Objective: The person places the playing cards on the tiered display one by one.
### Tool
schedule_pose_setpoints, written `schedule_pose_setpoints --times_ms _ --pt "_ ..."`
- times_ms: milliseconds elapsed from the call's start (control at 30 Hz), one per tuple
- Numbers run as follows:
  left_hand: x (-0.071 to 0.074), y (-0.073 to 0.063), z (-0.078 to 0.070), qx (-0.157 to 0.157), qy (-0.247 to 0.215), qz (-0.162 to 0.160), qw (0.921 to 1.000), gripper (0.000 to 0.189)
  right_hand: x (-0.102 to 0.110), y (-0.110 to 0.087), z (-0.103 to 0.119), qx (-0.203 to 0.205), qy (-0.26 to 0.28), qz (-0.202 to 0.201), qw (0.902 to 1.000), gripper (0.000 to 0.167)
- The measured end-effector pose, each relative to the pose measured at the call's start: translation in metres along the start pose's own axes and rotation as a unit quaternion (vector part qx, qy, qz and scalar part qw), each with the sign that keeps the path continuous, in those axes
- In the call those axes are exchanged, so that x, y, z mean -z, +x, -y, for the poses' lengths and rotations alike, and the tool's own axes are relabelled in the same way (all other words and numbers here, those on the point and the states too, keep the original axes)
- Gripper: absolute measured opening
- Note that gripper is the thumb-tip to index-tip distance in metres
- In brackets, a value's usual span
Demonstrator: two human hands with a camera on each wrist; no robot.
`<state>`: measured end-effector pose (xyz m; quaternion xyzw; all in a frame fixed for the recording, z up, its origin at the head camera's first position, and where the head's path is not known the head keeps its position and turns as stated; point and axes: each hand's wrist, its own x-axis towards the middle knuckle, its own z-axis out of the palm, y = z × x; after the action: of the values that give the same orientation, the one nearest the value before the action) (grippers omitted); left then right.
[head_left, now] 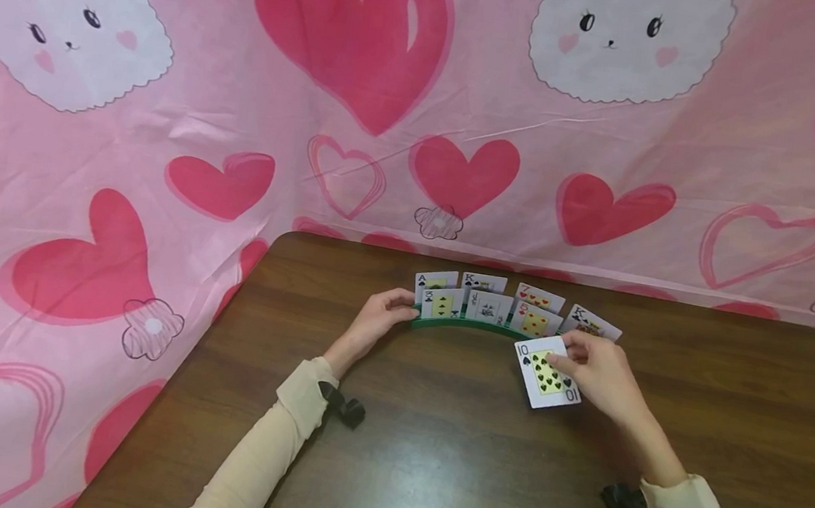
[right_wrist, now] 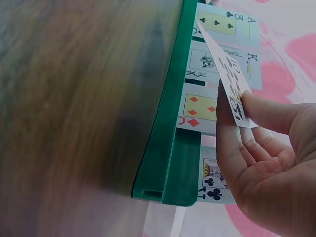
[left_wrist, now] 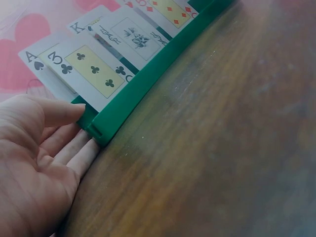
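Observation:
In the head view, my left hand (head_left: 379, 318) grips the left end of a curved green card holder (head_left: 475, 325), thumb at the top and fingers at its outer side. My right hand (head_left: 601, 377) pinches a ten of spades (head_left: 534, 390) between thumb and fingers, off the table in front of the holder's right part. A three of clubs (head_left: 441, 302), a joker (head_left: 488, 308) and a five of diamonds (head_left: 537, 323) stand in the front row. Behind them are an ace of spades (head_left: 438, 276), a king (head_left: 486, 281), a seven of hearts (head_left: 541, 296) and a king of clubs (head_left: 589, 318).
The holder stands toward the back of a brown wooden table (head_left: 415, 456). Pink cloth (head_left: 543, 127) printed with hearts and rabbits hangs behind and at the left. In the right wrist view, the front slot (right_wrist: 187, 148) beside the five of diamonds shows bare green.

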<state>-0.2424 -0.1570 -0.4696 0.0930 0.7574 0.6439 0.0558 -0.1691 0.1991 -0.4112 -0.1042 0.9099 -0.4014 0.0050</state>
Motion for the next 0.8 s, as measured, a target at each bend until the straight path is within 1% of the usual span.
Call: schedule_pose_setpoints --times_ms 300,600,800 --pt "0.0 0.001 0.0 0.003 -0.016 0.001 0.9999 0.028 0.009 0.001 -0.002 -0.02 -0.005 -0.015 0.9997 0.026" --pt "0.0 0.002 0.001 0.001 -0.014 0.005 0.9999 0.027 0.013 0.001 -0.004 -0.014 0.007 -0.038 0.9992 0.022" --pt "0.0 0.002 0.001 0.007 -0.016 0.007 0.9998 0.028 0.015 0.0 -0.005 -0.013 0.023 -0.036 0.999 0.021"
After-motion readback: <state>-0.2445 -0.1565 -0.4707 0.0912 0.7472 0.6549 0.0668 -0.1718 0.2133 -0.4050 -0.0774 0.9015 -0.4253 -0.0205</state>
